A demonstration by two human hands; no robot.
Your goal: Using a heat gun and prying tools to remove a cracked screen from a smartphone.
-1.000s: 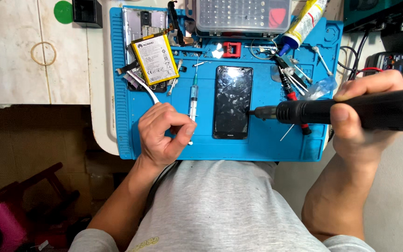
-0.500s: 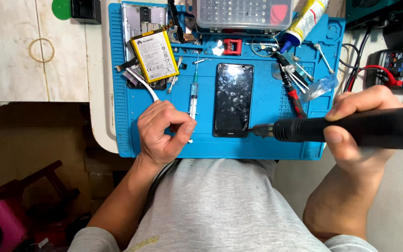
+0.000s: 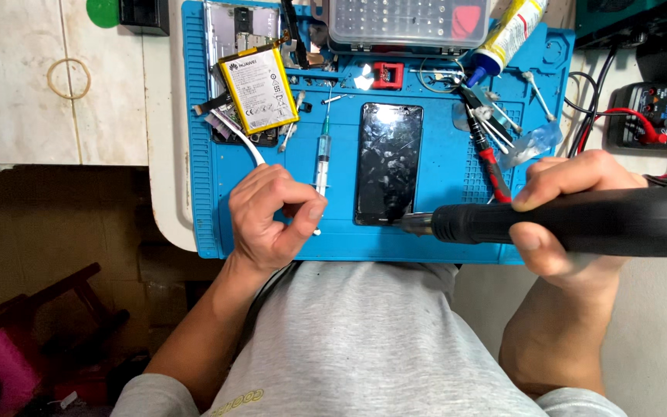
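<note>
Heating step: right hand (image 3: 573, 212), fingers wrapped around black hot-air tool (image 3: 580, 222), nozzle at phone (image 3: 387, 164) bottom edge. Left hand (image 3: 272, 212) fingers curled together, empty, beside syringe (image 3: 322, 158). Next likely needs steady nozzle sweep along edge.

Bare mat (image 3: 441, 166) between phone (image 3: 387, 162) and red-handled tools (image 3: 488, 158); syringe (image 3: 322, 158) crowds left.

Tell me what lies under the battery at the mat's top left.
The battery rests tilted on an opened phone frame, with a white flex cable emerging below it. What the frame holds directly under the battery is covered.
</note>
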